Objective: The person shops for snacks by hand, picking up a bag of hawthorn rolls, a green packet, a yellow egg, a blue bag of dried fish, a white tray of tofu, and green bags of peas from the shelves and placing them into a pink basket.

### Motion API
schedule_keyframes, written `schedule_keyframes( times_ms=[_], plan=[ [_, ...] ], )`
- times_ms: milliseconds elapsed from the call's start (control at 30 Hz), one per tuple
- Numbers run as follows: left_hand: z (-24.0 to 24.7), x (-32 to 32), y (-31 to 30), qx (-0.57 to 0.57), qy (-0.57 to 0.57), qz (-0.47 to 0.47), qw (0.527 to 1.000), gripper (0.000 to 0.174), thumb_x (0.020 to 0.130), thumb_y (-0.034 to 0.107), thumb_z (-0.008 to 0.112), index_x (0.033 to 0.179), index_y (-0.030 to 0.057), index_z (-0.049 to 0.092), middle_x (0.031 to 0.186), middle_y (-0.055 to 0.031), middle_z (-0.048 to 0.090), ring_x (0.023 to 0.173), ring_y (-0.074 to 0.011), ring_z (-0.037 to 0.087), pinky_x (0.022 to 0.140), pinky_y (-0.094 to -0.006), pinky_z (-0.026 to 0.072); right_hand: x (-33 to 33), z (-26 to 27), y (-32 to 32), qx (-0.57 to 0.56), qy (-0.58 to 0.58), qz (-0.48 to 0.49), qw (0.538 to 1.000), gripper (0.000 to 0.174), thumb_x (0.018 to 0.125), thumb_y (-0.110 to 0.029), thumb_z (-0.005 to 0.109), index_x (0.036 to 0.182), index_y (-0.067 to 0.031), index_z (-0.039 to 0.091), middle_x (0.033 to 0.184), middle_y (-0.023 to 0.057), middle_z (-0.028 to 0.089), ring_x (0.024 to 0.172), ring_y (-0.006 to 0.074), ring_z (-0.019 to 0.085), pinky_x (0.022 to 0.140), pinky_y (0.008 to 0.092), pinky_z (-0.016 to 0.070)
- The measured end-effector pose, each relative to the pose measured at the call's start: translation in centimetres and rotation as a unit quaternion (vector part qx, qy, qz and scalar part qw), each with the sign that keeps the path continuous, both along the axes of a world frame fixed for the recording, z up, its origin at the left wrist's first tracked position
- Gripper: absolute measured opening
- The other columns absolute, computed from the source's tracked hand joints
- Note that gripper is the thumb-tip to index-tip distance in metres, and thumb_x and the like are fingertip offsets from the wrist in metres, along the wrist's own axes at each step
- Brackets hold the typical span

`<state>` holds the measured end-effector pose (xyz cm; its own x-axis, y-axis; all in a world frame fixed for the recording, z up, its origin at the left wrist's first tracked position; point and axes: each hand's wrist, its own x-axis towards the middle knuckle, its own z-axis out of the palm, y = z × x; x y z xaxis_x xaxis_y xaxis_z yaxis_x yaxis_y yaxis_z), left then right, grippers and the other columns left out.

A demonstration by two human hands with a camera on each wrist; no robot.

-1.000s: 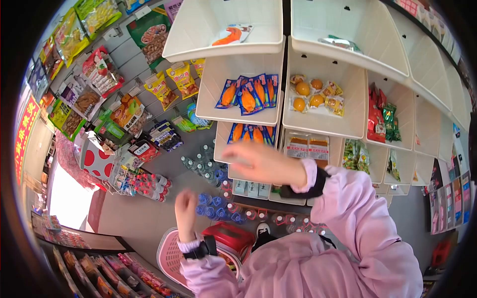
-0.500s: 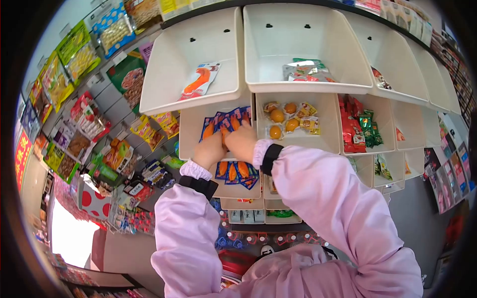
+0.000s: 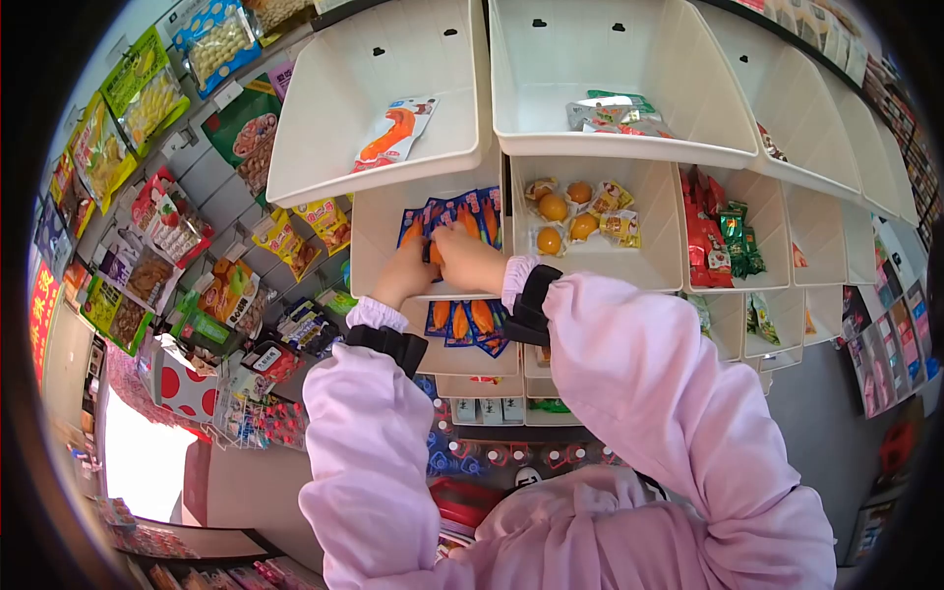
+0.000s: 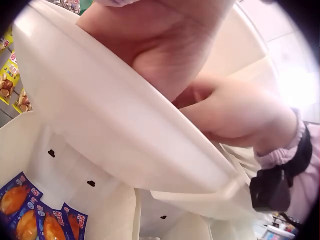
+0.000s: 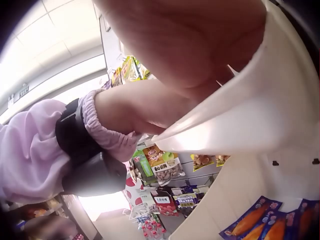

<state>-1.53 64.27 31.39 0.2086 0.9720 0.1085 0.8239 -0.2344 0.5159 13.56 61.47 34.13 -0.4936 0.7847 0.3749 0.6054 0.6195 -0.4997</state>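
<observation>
Both hands reach into a white bin (image 3: 369, 265) in the second row, close together over blue packets with orange contents (image 3: 483, 208). The left hand (image 3: 401, 272) is on the left side, the right hand (image 3: 466, 262) on the right, with a bit of orange between them. In the left wrist view the left hand (image 4: 155, 45) hangs over the bin's rim (image 4: 115, 105), and the right hand (image 4: 240, 110) is beyond it. From the right wrist, the right hand (image 5: 190, 40) covers the top and the left forearm (image 5: 135, 105) shows. The fingertips are hidden in every view.
Above is a bin with one orange-pictured packet (image 3: 398, 135). To the right, bins hold round orange-yellow items (image 3: 553, 206) and red packets (image 3: 704, 231). More blue packets (image 3: 482, 320) lie in the bin below. Hanging snack bags (image 3: 169, 216) line the left wall.
From apart and outside the bins, both hands have come together inside the second-row bin. Over the last half second they have stayed there, with little movement.
</observation>
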Motion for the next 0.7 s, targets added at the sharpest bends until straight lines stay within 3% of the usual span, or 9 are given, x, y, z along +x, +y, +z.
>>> schedule_keyframes(
  times_ms=[67,167,200,333,433,533,633,700],
  plan=[
    [0.0,-0.4,-0.1,0.008,-0.039,0.011,0.999,0.053,0.064,0.014,0.062,0.11,-0.0056,0.045,0.103,-0.0238,0.052,0.097,-0.0325,0.052,0.081,-0.0347,0.041,-0.9,-1.6,1.1,0.038,0.095,-0.015,0.995,0.043,0.063,-0.007,0.061,0.098,0.0088,0.042,0.093,0.0258,0.049,0.089,0.039,0.051,0.071,0.0364,0.044],
    [1.8,0.2,-1.6,0.004,-0.033,0.056,0.998,0.053,0.065,0.013,0.061,0.111,-0.0055,0.044,0.106,-0.0244,0.051,0.1,-0.0329,0.05,0.083,-0.0348,0.0403,-1.2,-0.1,0.8,-0.125,0.206,-0.069,0.968,0.044,0.065,-0.008,0.061,0.099,0.0098,0.04,0.095,0.0257,0.051,0.087,0.0365,0.053,0.072,0.0355,0.0437],
    [2.4,0.5,-2.2,-0.001,-0.02,0.075,0.997,0.053,0.065,0.012,0.06,0.112,-0.0056,0.043,0.106,-0.0246,0.05,0.1,-0.0332,0.05,0.083,-0.0348,0.0401,-1.2,0.5,0.2,-0.171,0.208,-0.067,0.961,0.04,0.065,-0.007,0.061,0.097,0.0101,0.043,0.094,0.0248,0.053,0.088,0.0332,0.055,0.073,0.0347,0.0431],
    [-0.2,-1.5,0.4,-0.006,-0.103,0.1,0.99,0.05,0.067,0.011,0.058,0.111,-0.0057,0.043,0.099,-0.0237,0.053,0.092,-0.0313,0.054,0.076,-0.0329,0.0435,-1.3,1.0,-0.6,-0.249,0.181,-0.036,0.951,0.032,0.065,-0.003,0.058,0.093,0.0098,0.051,0.091,0.0233,0.056,0.089,0.0322,0.055,0.075,0.0342,0.042],
    [0.5,-1.5,-0.1,-0.046,-0.201,0.114,0.972,0.047,0.069,0.011,0.058,0.11,-0.0066,0.042,0.089,-0.0182,0.056,0.077,-0.0256,0.058,0.064,-0.0301,0.0462,-1.4,0.6,0.1,-0.226,0.1,-0.039,0.968,0.045,0.067,-0.006,0.056,0.109,0.0066,0.045,0.101,0.0214,0.053,0.096,0.0284,0.051,0.08,0.031,0.0398],
    [2.6,-0.8,-2.1,-0.073,-0.344,0.114,0.929,0.043,0.074,0.011,0.057,0.109,-0.0068,0.04,0.082,-0.0135,0.056,0.067,-0.0193,0.058,0.056,-0.0271,0.0471,-1.4,-0.1,-0.4,-0.117,0.17,-0.038,0.978,0.027,0.068,-0.004,0.049,0.092,0.0094,0.049,0.09,0.0284,0.053,0.088,0.0398,0.051,0.074,0.0393,0.041],
    [2.6,-1.1,-2.3,-0.065,-0.49,0.084,0.865,0.038,0.078,0.009,0.055,0.109,-0.0061,0.039,0.081,-0.0117,0.055,0.067,-0.0163,0.056,0.058,-0.0266,0.0484,-1.2,0.5,-1.2,-0.132,0.256,-0.015,0.958,0.026,0.07,-0.008,0.048,0.09,0.0092,0.049,0.09,0.0298,0.051,0.088,0.0417,0.049,0.074,0.0416,0.0402],
    [2.9,-0.8,-3.4,-0.079,-0.621,0.065,0.777,0.036,0.077,0.01,0.056,0.106,-0.0067,0.042,0.077,-0.0092,0.056,0.062,-0.0152,0.057,0.056,-0.0256,0.0473,-0.3,0.8,-2.8,-0.139,0.285,0.021,0.948,0.033,0.074,-0.009,0.048,0.102,0.0086,0.044,0.099,0.0252,0.051,0.091,0.0335,0.052,0.076,0.0355,0.0418]
  ],
)
